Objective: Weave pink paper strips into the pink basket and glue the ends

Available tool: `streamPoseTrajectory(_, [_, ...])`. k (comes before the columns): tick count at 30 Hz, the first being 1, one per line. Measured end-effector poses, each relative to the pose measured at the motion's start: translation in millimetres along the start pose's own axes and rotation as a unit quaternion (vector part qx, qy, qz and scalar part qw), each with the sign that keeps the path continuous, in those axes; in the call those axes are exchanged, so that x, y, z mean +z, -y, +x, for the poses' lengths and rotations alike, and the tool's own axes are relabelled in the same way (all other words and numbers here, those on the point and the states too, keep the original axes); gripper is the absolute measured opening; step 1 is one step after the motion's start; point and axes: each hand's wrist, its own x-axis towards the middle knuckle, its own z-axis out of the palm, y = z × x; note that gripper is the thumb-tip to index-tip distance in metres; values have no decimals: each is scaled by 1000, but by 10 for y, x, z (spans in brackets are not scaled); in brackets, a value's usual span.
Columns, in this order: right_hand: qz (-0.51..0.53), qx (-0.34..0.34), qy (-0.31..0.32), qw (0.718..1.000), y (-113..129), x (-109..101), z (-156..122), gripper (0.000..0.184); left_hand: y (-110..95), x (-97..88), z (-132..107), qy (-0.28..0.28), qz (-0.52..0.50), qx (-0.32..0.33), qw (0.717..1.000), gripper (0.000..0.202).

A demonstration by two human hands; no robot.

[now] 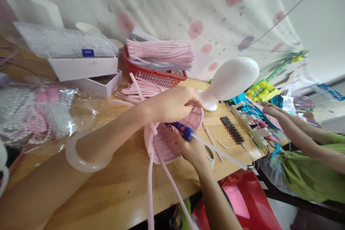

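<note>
A small pink woven basket (164,145) lies on the wooden table (118,187), with loose pink strips trailing toward me. My left hand (172,104), wearing a pale bangle on the wrist, is closed over the basket's far rim. My right hand (192,147) grips a blue glue gun (183,130) with a clear glue stick (218,151) sticking out of its back toward the right. The gun's nozzle end points into the basket.
A red basket (156,75) heaped with pink strips stands behind, with more strips on the table before it. Boxes (83,66) sit at the left, bagged beads (35,115) near the left edge. A white foam head (229,79) stands at right. Another person's arms (291,129) reach over a power strip.
</note>
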Motion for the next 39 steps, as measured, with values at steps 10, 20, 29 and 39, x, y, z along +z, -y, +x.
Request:
streamPoseTrajectory(10, [-18,7,25,999,22,-25,22,45,-16,-2,12,6,10,-14,1000,43])
streamPoseTrajectory(20, [-34,34,9,999,26,-12,22,44,-27,-9,9,9,8,-16,1000,44])
streamPoseTrajectory(29, [-61,9,35,997,20,-40,22,46,-45,4,5,12,11,-21,1000,44])
streamPoseTrajectory(39, [-32,13,5,999,-7,-1,14,43,-16,6,14,5,19,0,1000,46])
